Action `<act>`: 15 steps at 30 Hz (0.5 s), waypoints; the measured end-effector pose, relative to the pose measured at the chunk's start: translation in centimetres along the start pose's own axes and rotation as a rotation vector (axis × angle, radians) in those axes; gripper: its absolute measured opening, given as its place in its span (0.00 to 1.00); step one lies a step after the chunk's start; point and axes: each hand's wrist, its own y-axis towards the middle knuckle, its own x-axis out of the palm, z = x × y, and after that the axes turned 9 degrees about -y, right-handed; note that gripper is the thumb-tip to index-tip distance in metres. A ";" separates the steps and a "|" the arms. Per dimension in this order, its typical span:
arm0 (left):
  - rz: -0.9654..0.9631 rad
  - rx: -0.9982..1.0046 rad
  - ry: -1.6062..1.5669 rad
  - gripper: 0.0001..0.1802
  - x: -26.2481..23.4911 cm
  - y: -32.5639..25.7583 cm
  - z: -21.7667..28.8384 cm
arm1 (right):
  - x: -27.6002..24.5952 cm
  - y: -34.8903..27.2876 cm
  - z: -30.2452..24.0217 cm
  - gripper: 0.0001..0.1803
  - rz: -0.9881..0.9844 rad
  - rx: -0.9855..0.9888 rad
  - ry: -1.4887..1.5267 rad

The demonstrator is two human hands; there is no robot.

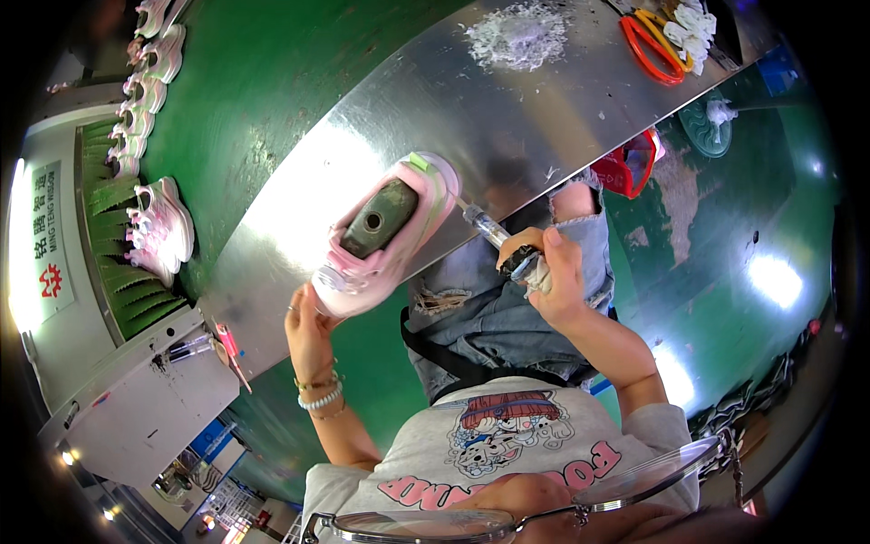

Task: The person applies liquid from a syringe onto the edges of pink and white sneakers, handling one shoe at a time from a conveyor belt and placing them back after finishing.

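A pale pink and white sneaker with a dark green shoe last inside it is tilted over the edge of the metal table. Its heel, with a bright green tab, points away from me. My left hand grips the toe end, fingers partly hidden beneath it. In my right hand is a clear syringe, its rear end wrapped in dark and whitish material. The syringe's thin tip points at the sole edge near the heel; whether it touches I cannot tell.
A pile of white scraps lies on the metal table. Orange-red handled scissors and crumpled white tissue sit at the far right. More pink shoes stand at left. A red container is beside my knee.
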 end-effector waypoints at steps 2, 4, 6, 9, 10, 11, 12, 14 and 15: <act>-0.032 -0.060 -0.002 0.17 0.1 -2.0 -0.6 | 0.0 -0.5 0.3 0.26 0.031 0.031 -0.134; -0.149 -0.153 0.007 0.16 0.6 -3.1 -1.1 | -0.3 -2.7 5.0 0.27 0.173 0.008 -0.243; -0.161 -0.179 0.022 0.18 0.1 -3.8 -1.9 | 0.9 -2.0 3.0 0.28 0.295 -0.014 -0.338; -0.274 -0.260 -0.080 0.22 0.5 -4.5 -2.8 | 1.3 -1.4 -2.1 0.27 0.039 -0.090 -0.288; -0.276 -0.260 -0.081 0.22 0.4 -4.6 -3.1 | 1.4 -1.7 -2.1 0.27 0.063 -0.120 -0.335; -0.326 -0.271 -0.073 0.23 0.5 -4.8 -3.3 | 1.1 -1.9 -2.0 0.27 0.075 -0.137 -0.360; -0.381 -0.285 -0.065 0.24 0.7 -4.8 -3.6 | 0.7 -2.2 -1.7 0.27 0.091 -0.151 -0.388; -0.421 -0.358 -0.096 0.29 0.7 -4.4 -4.4 | -1.1 -2.7 -0.6 0.16 -0.187 -0.289 -0.440; -0.490 -0.300 -0.098 0.31 1.1 -4.2 -5.1 | -1.3 -2.7 -0.5 0.28 -0.281 -0.335 -0.452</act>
